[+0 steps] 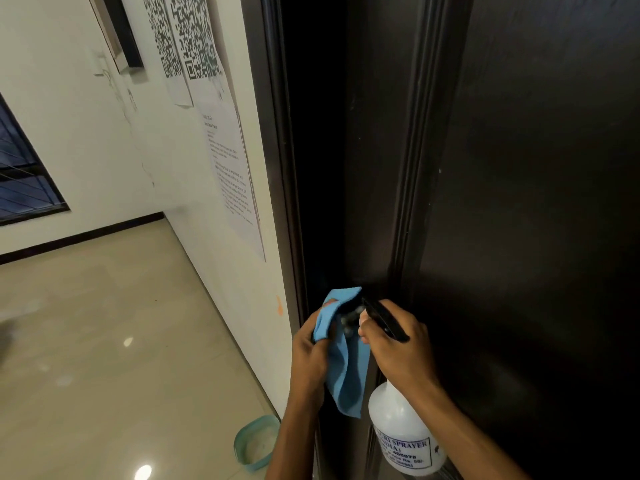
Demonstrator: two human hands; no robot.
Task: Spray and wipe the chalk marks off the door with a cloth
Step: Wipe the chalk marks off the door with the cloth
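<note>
A dark brown door (pixel 519 202) fills the right half of the view; I make out only a few tiny pale specks on it, no plain chalk marks. My left hand (pixel 310 355) grips a light blue cloth (pixel 348 372), bunched near the door's left edge. My right hand (pixel 398 348) holds the black trigger head of a white spray bottle (pixel 403 431), its nozzle pointing at the cloth. The bottle hangs below my right hand, close to the door.
The dark door frame (pixel 277 168) runs along the door's left side. Printed sheets with QR codes (pixel 194 36) hang on the white wall. A small teal bowl (pixel 258 443) sits on the beige tiled floor (pixel 121 341) by the frame. A window (pixel 20 174) is at far left.
</note>
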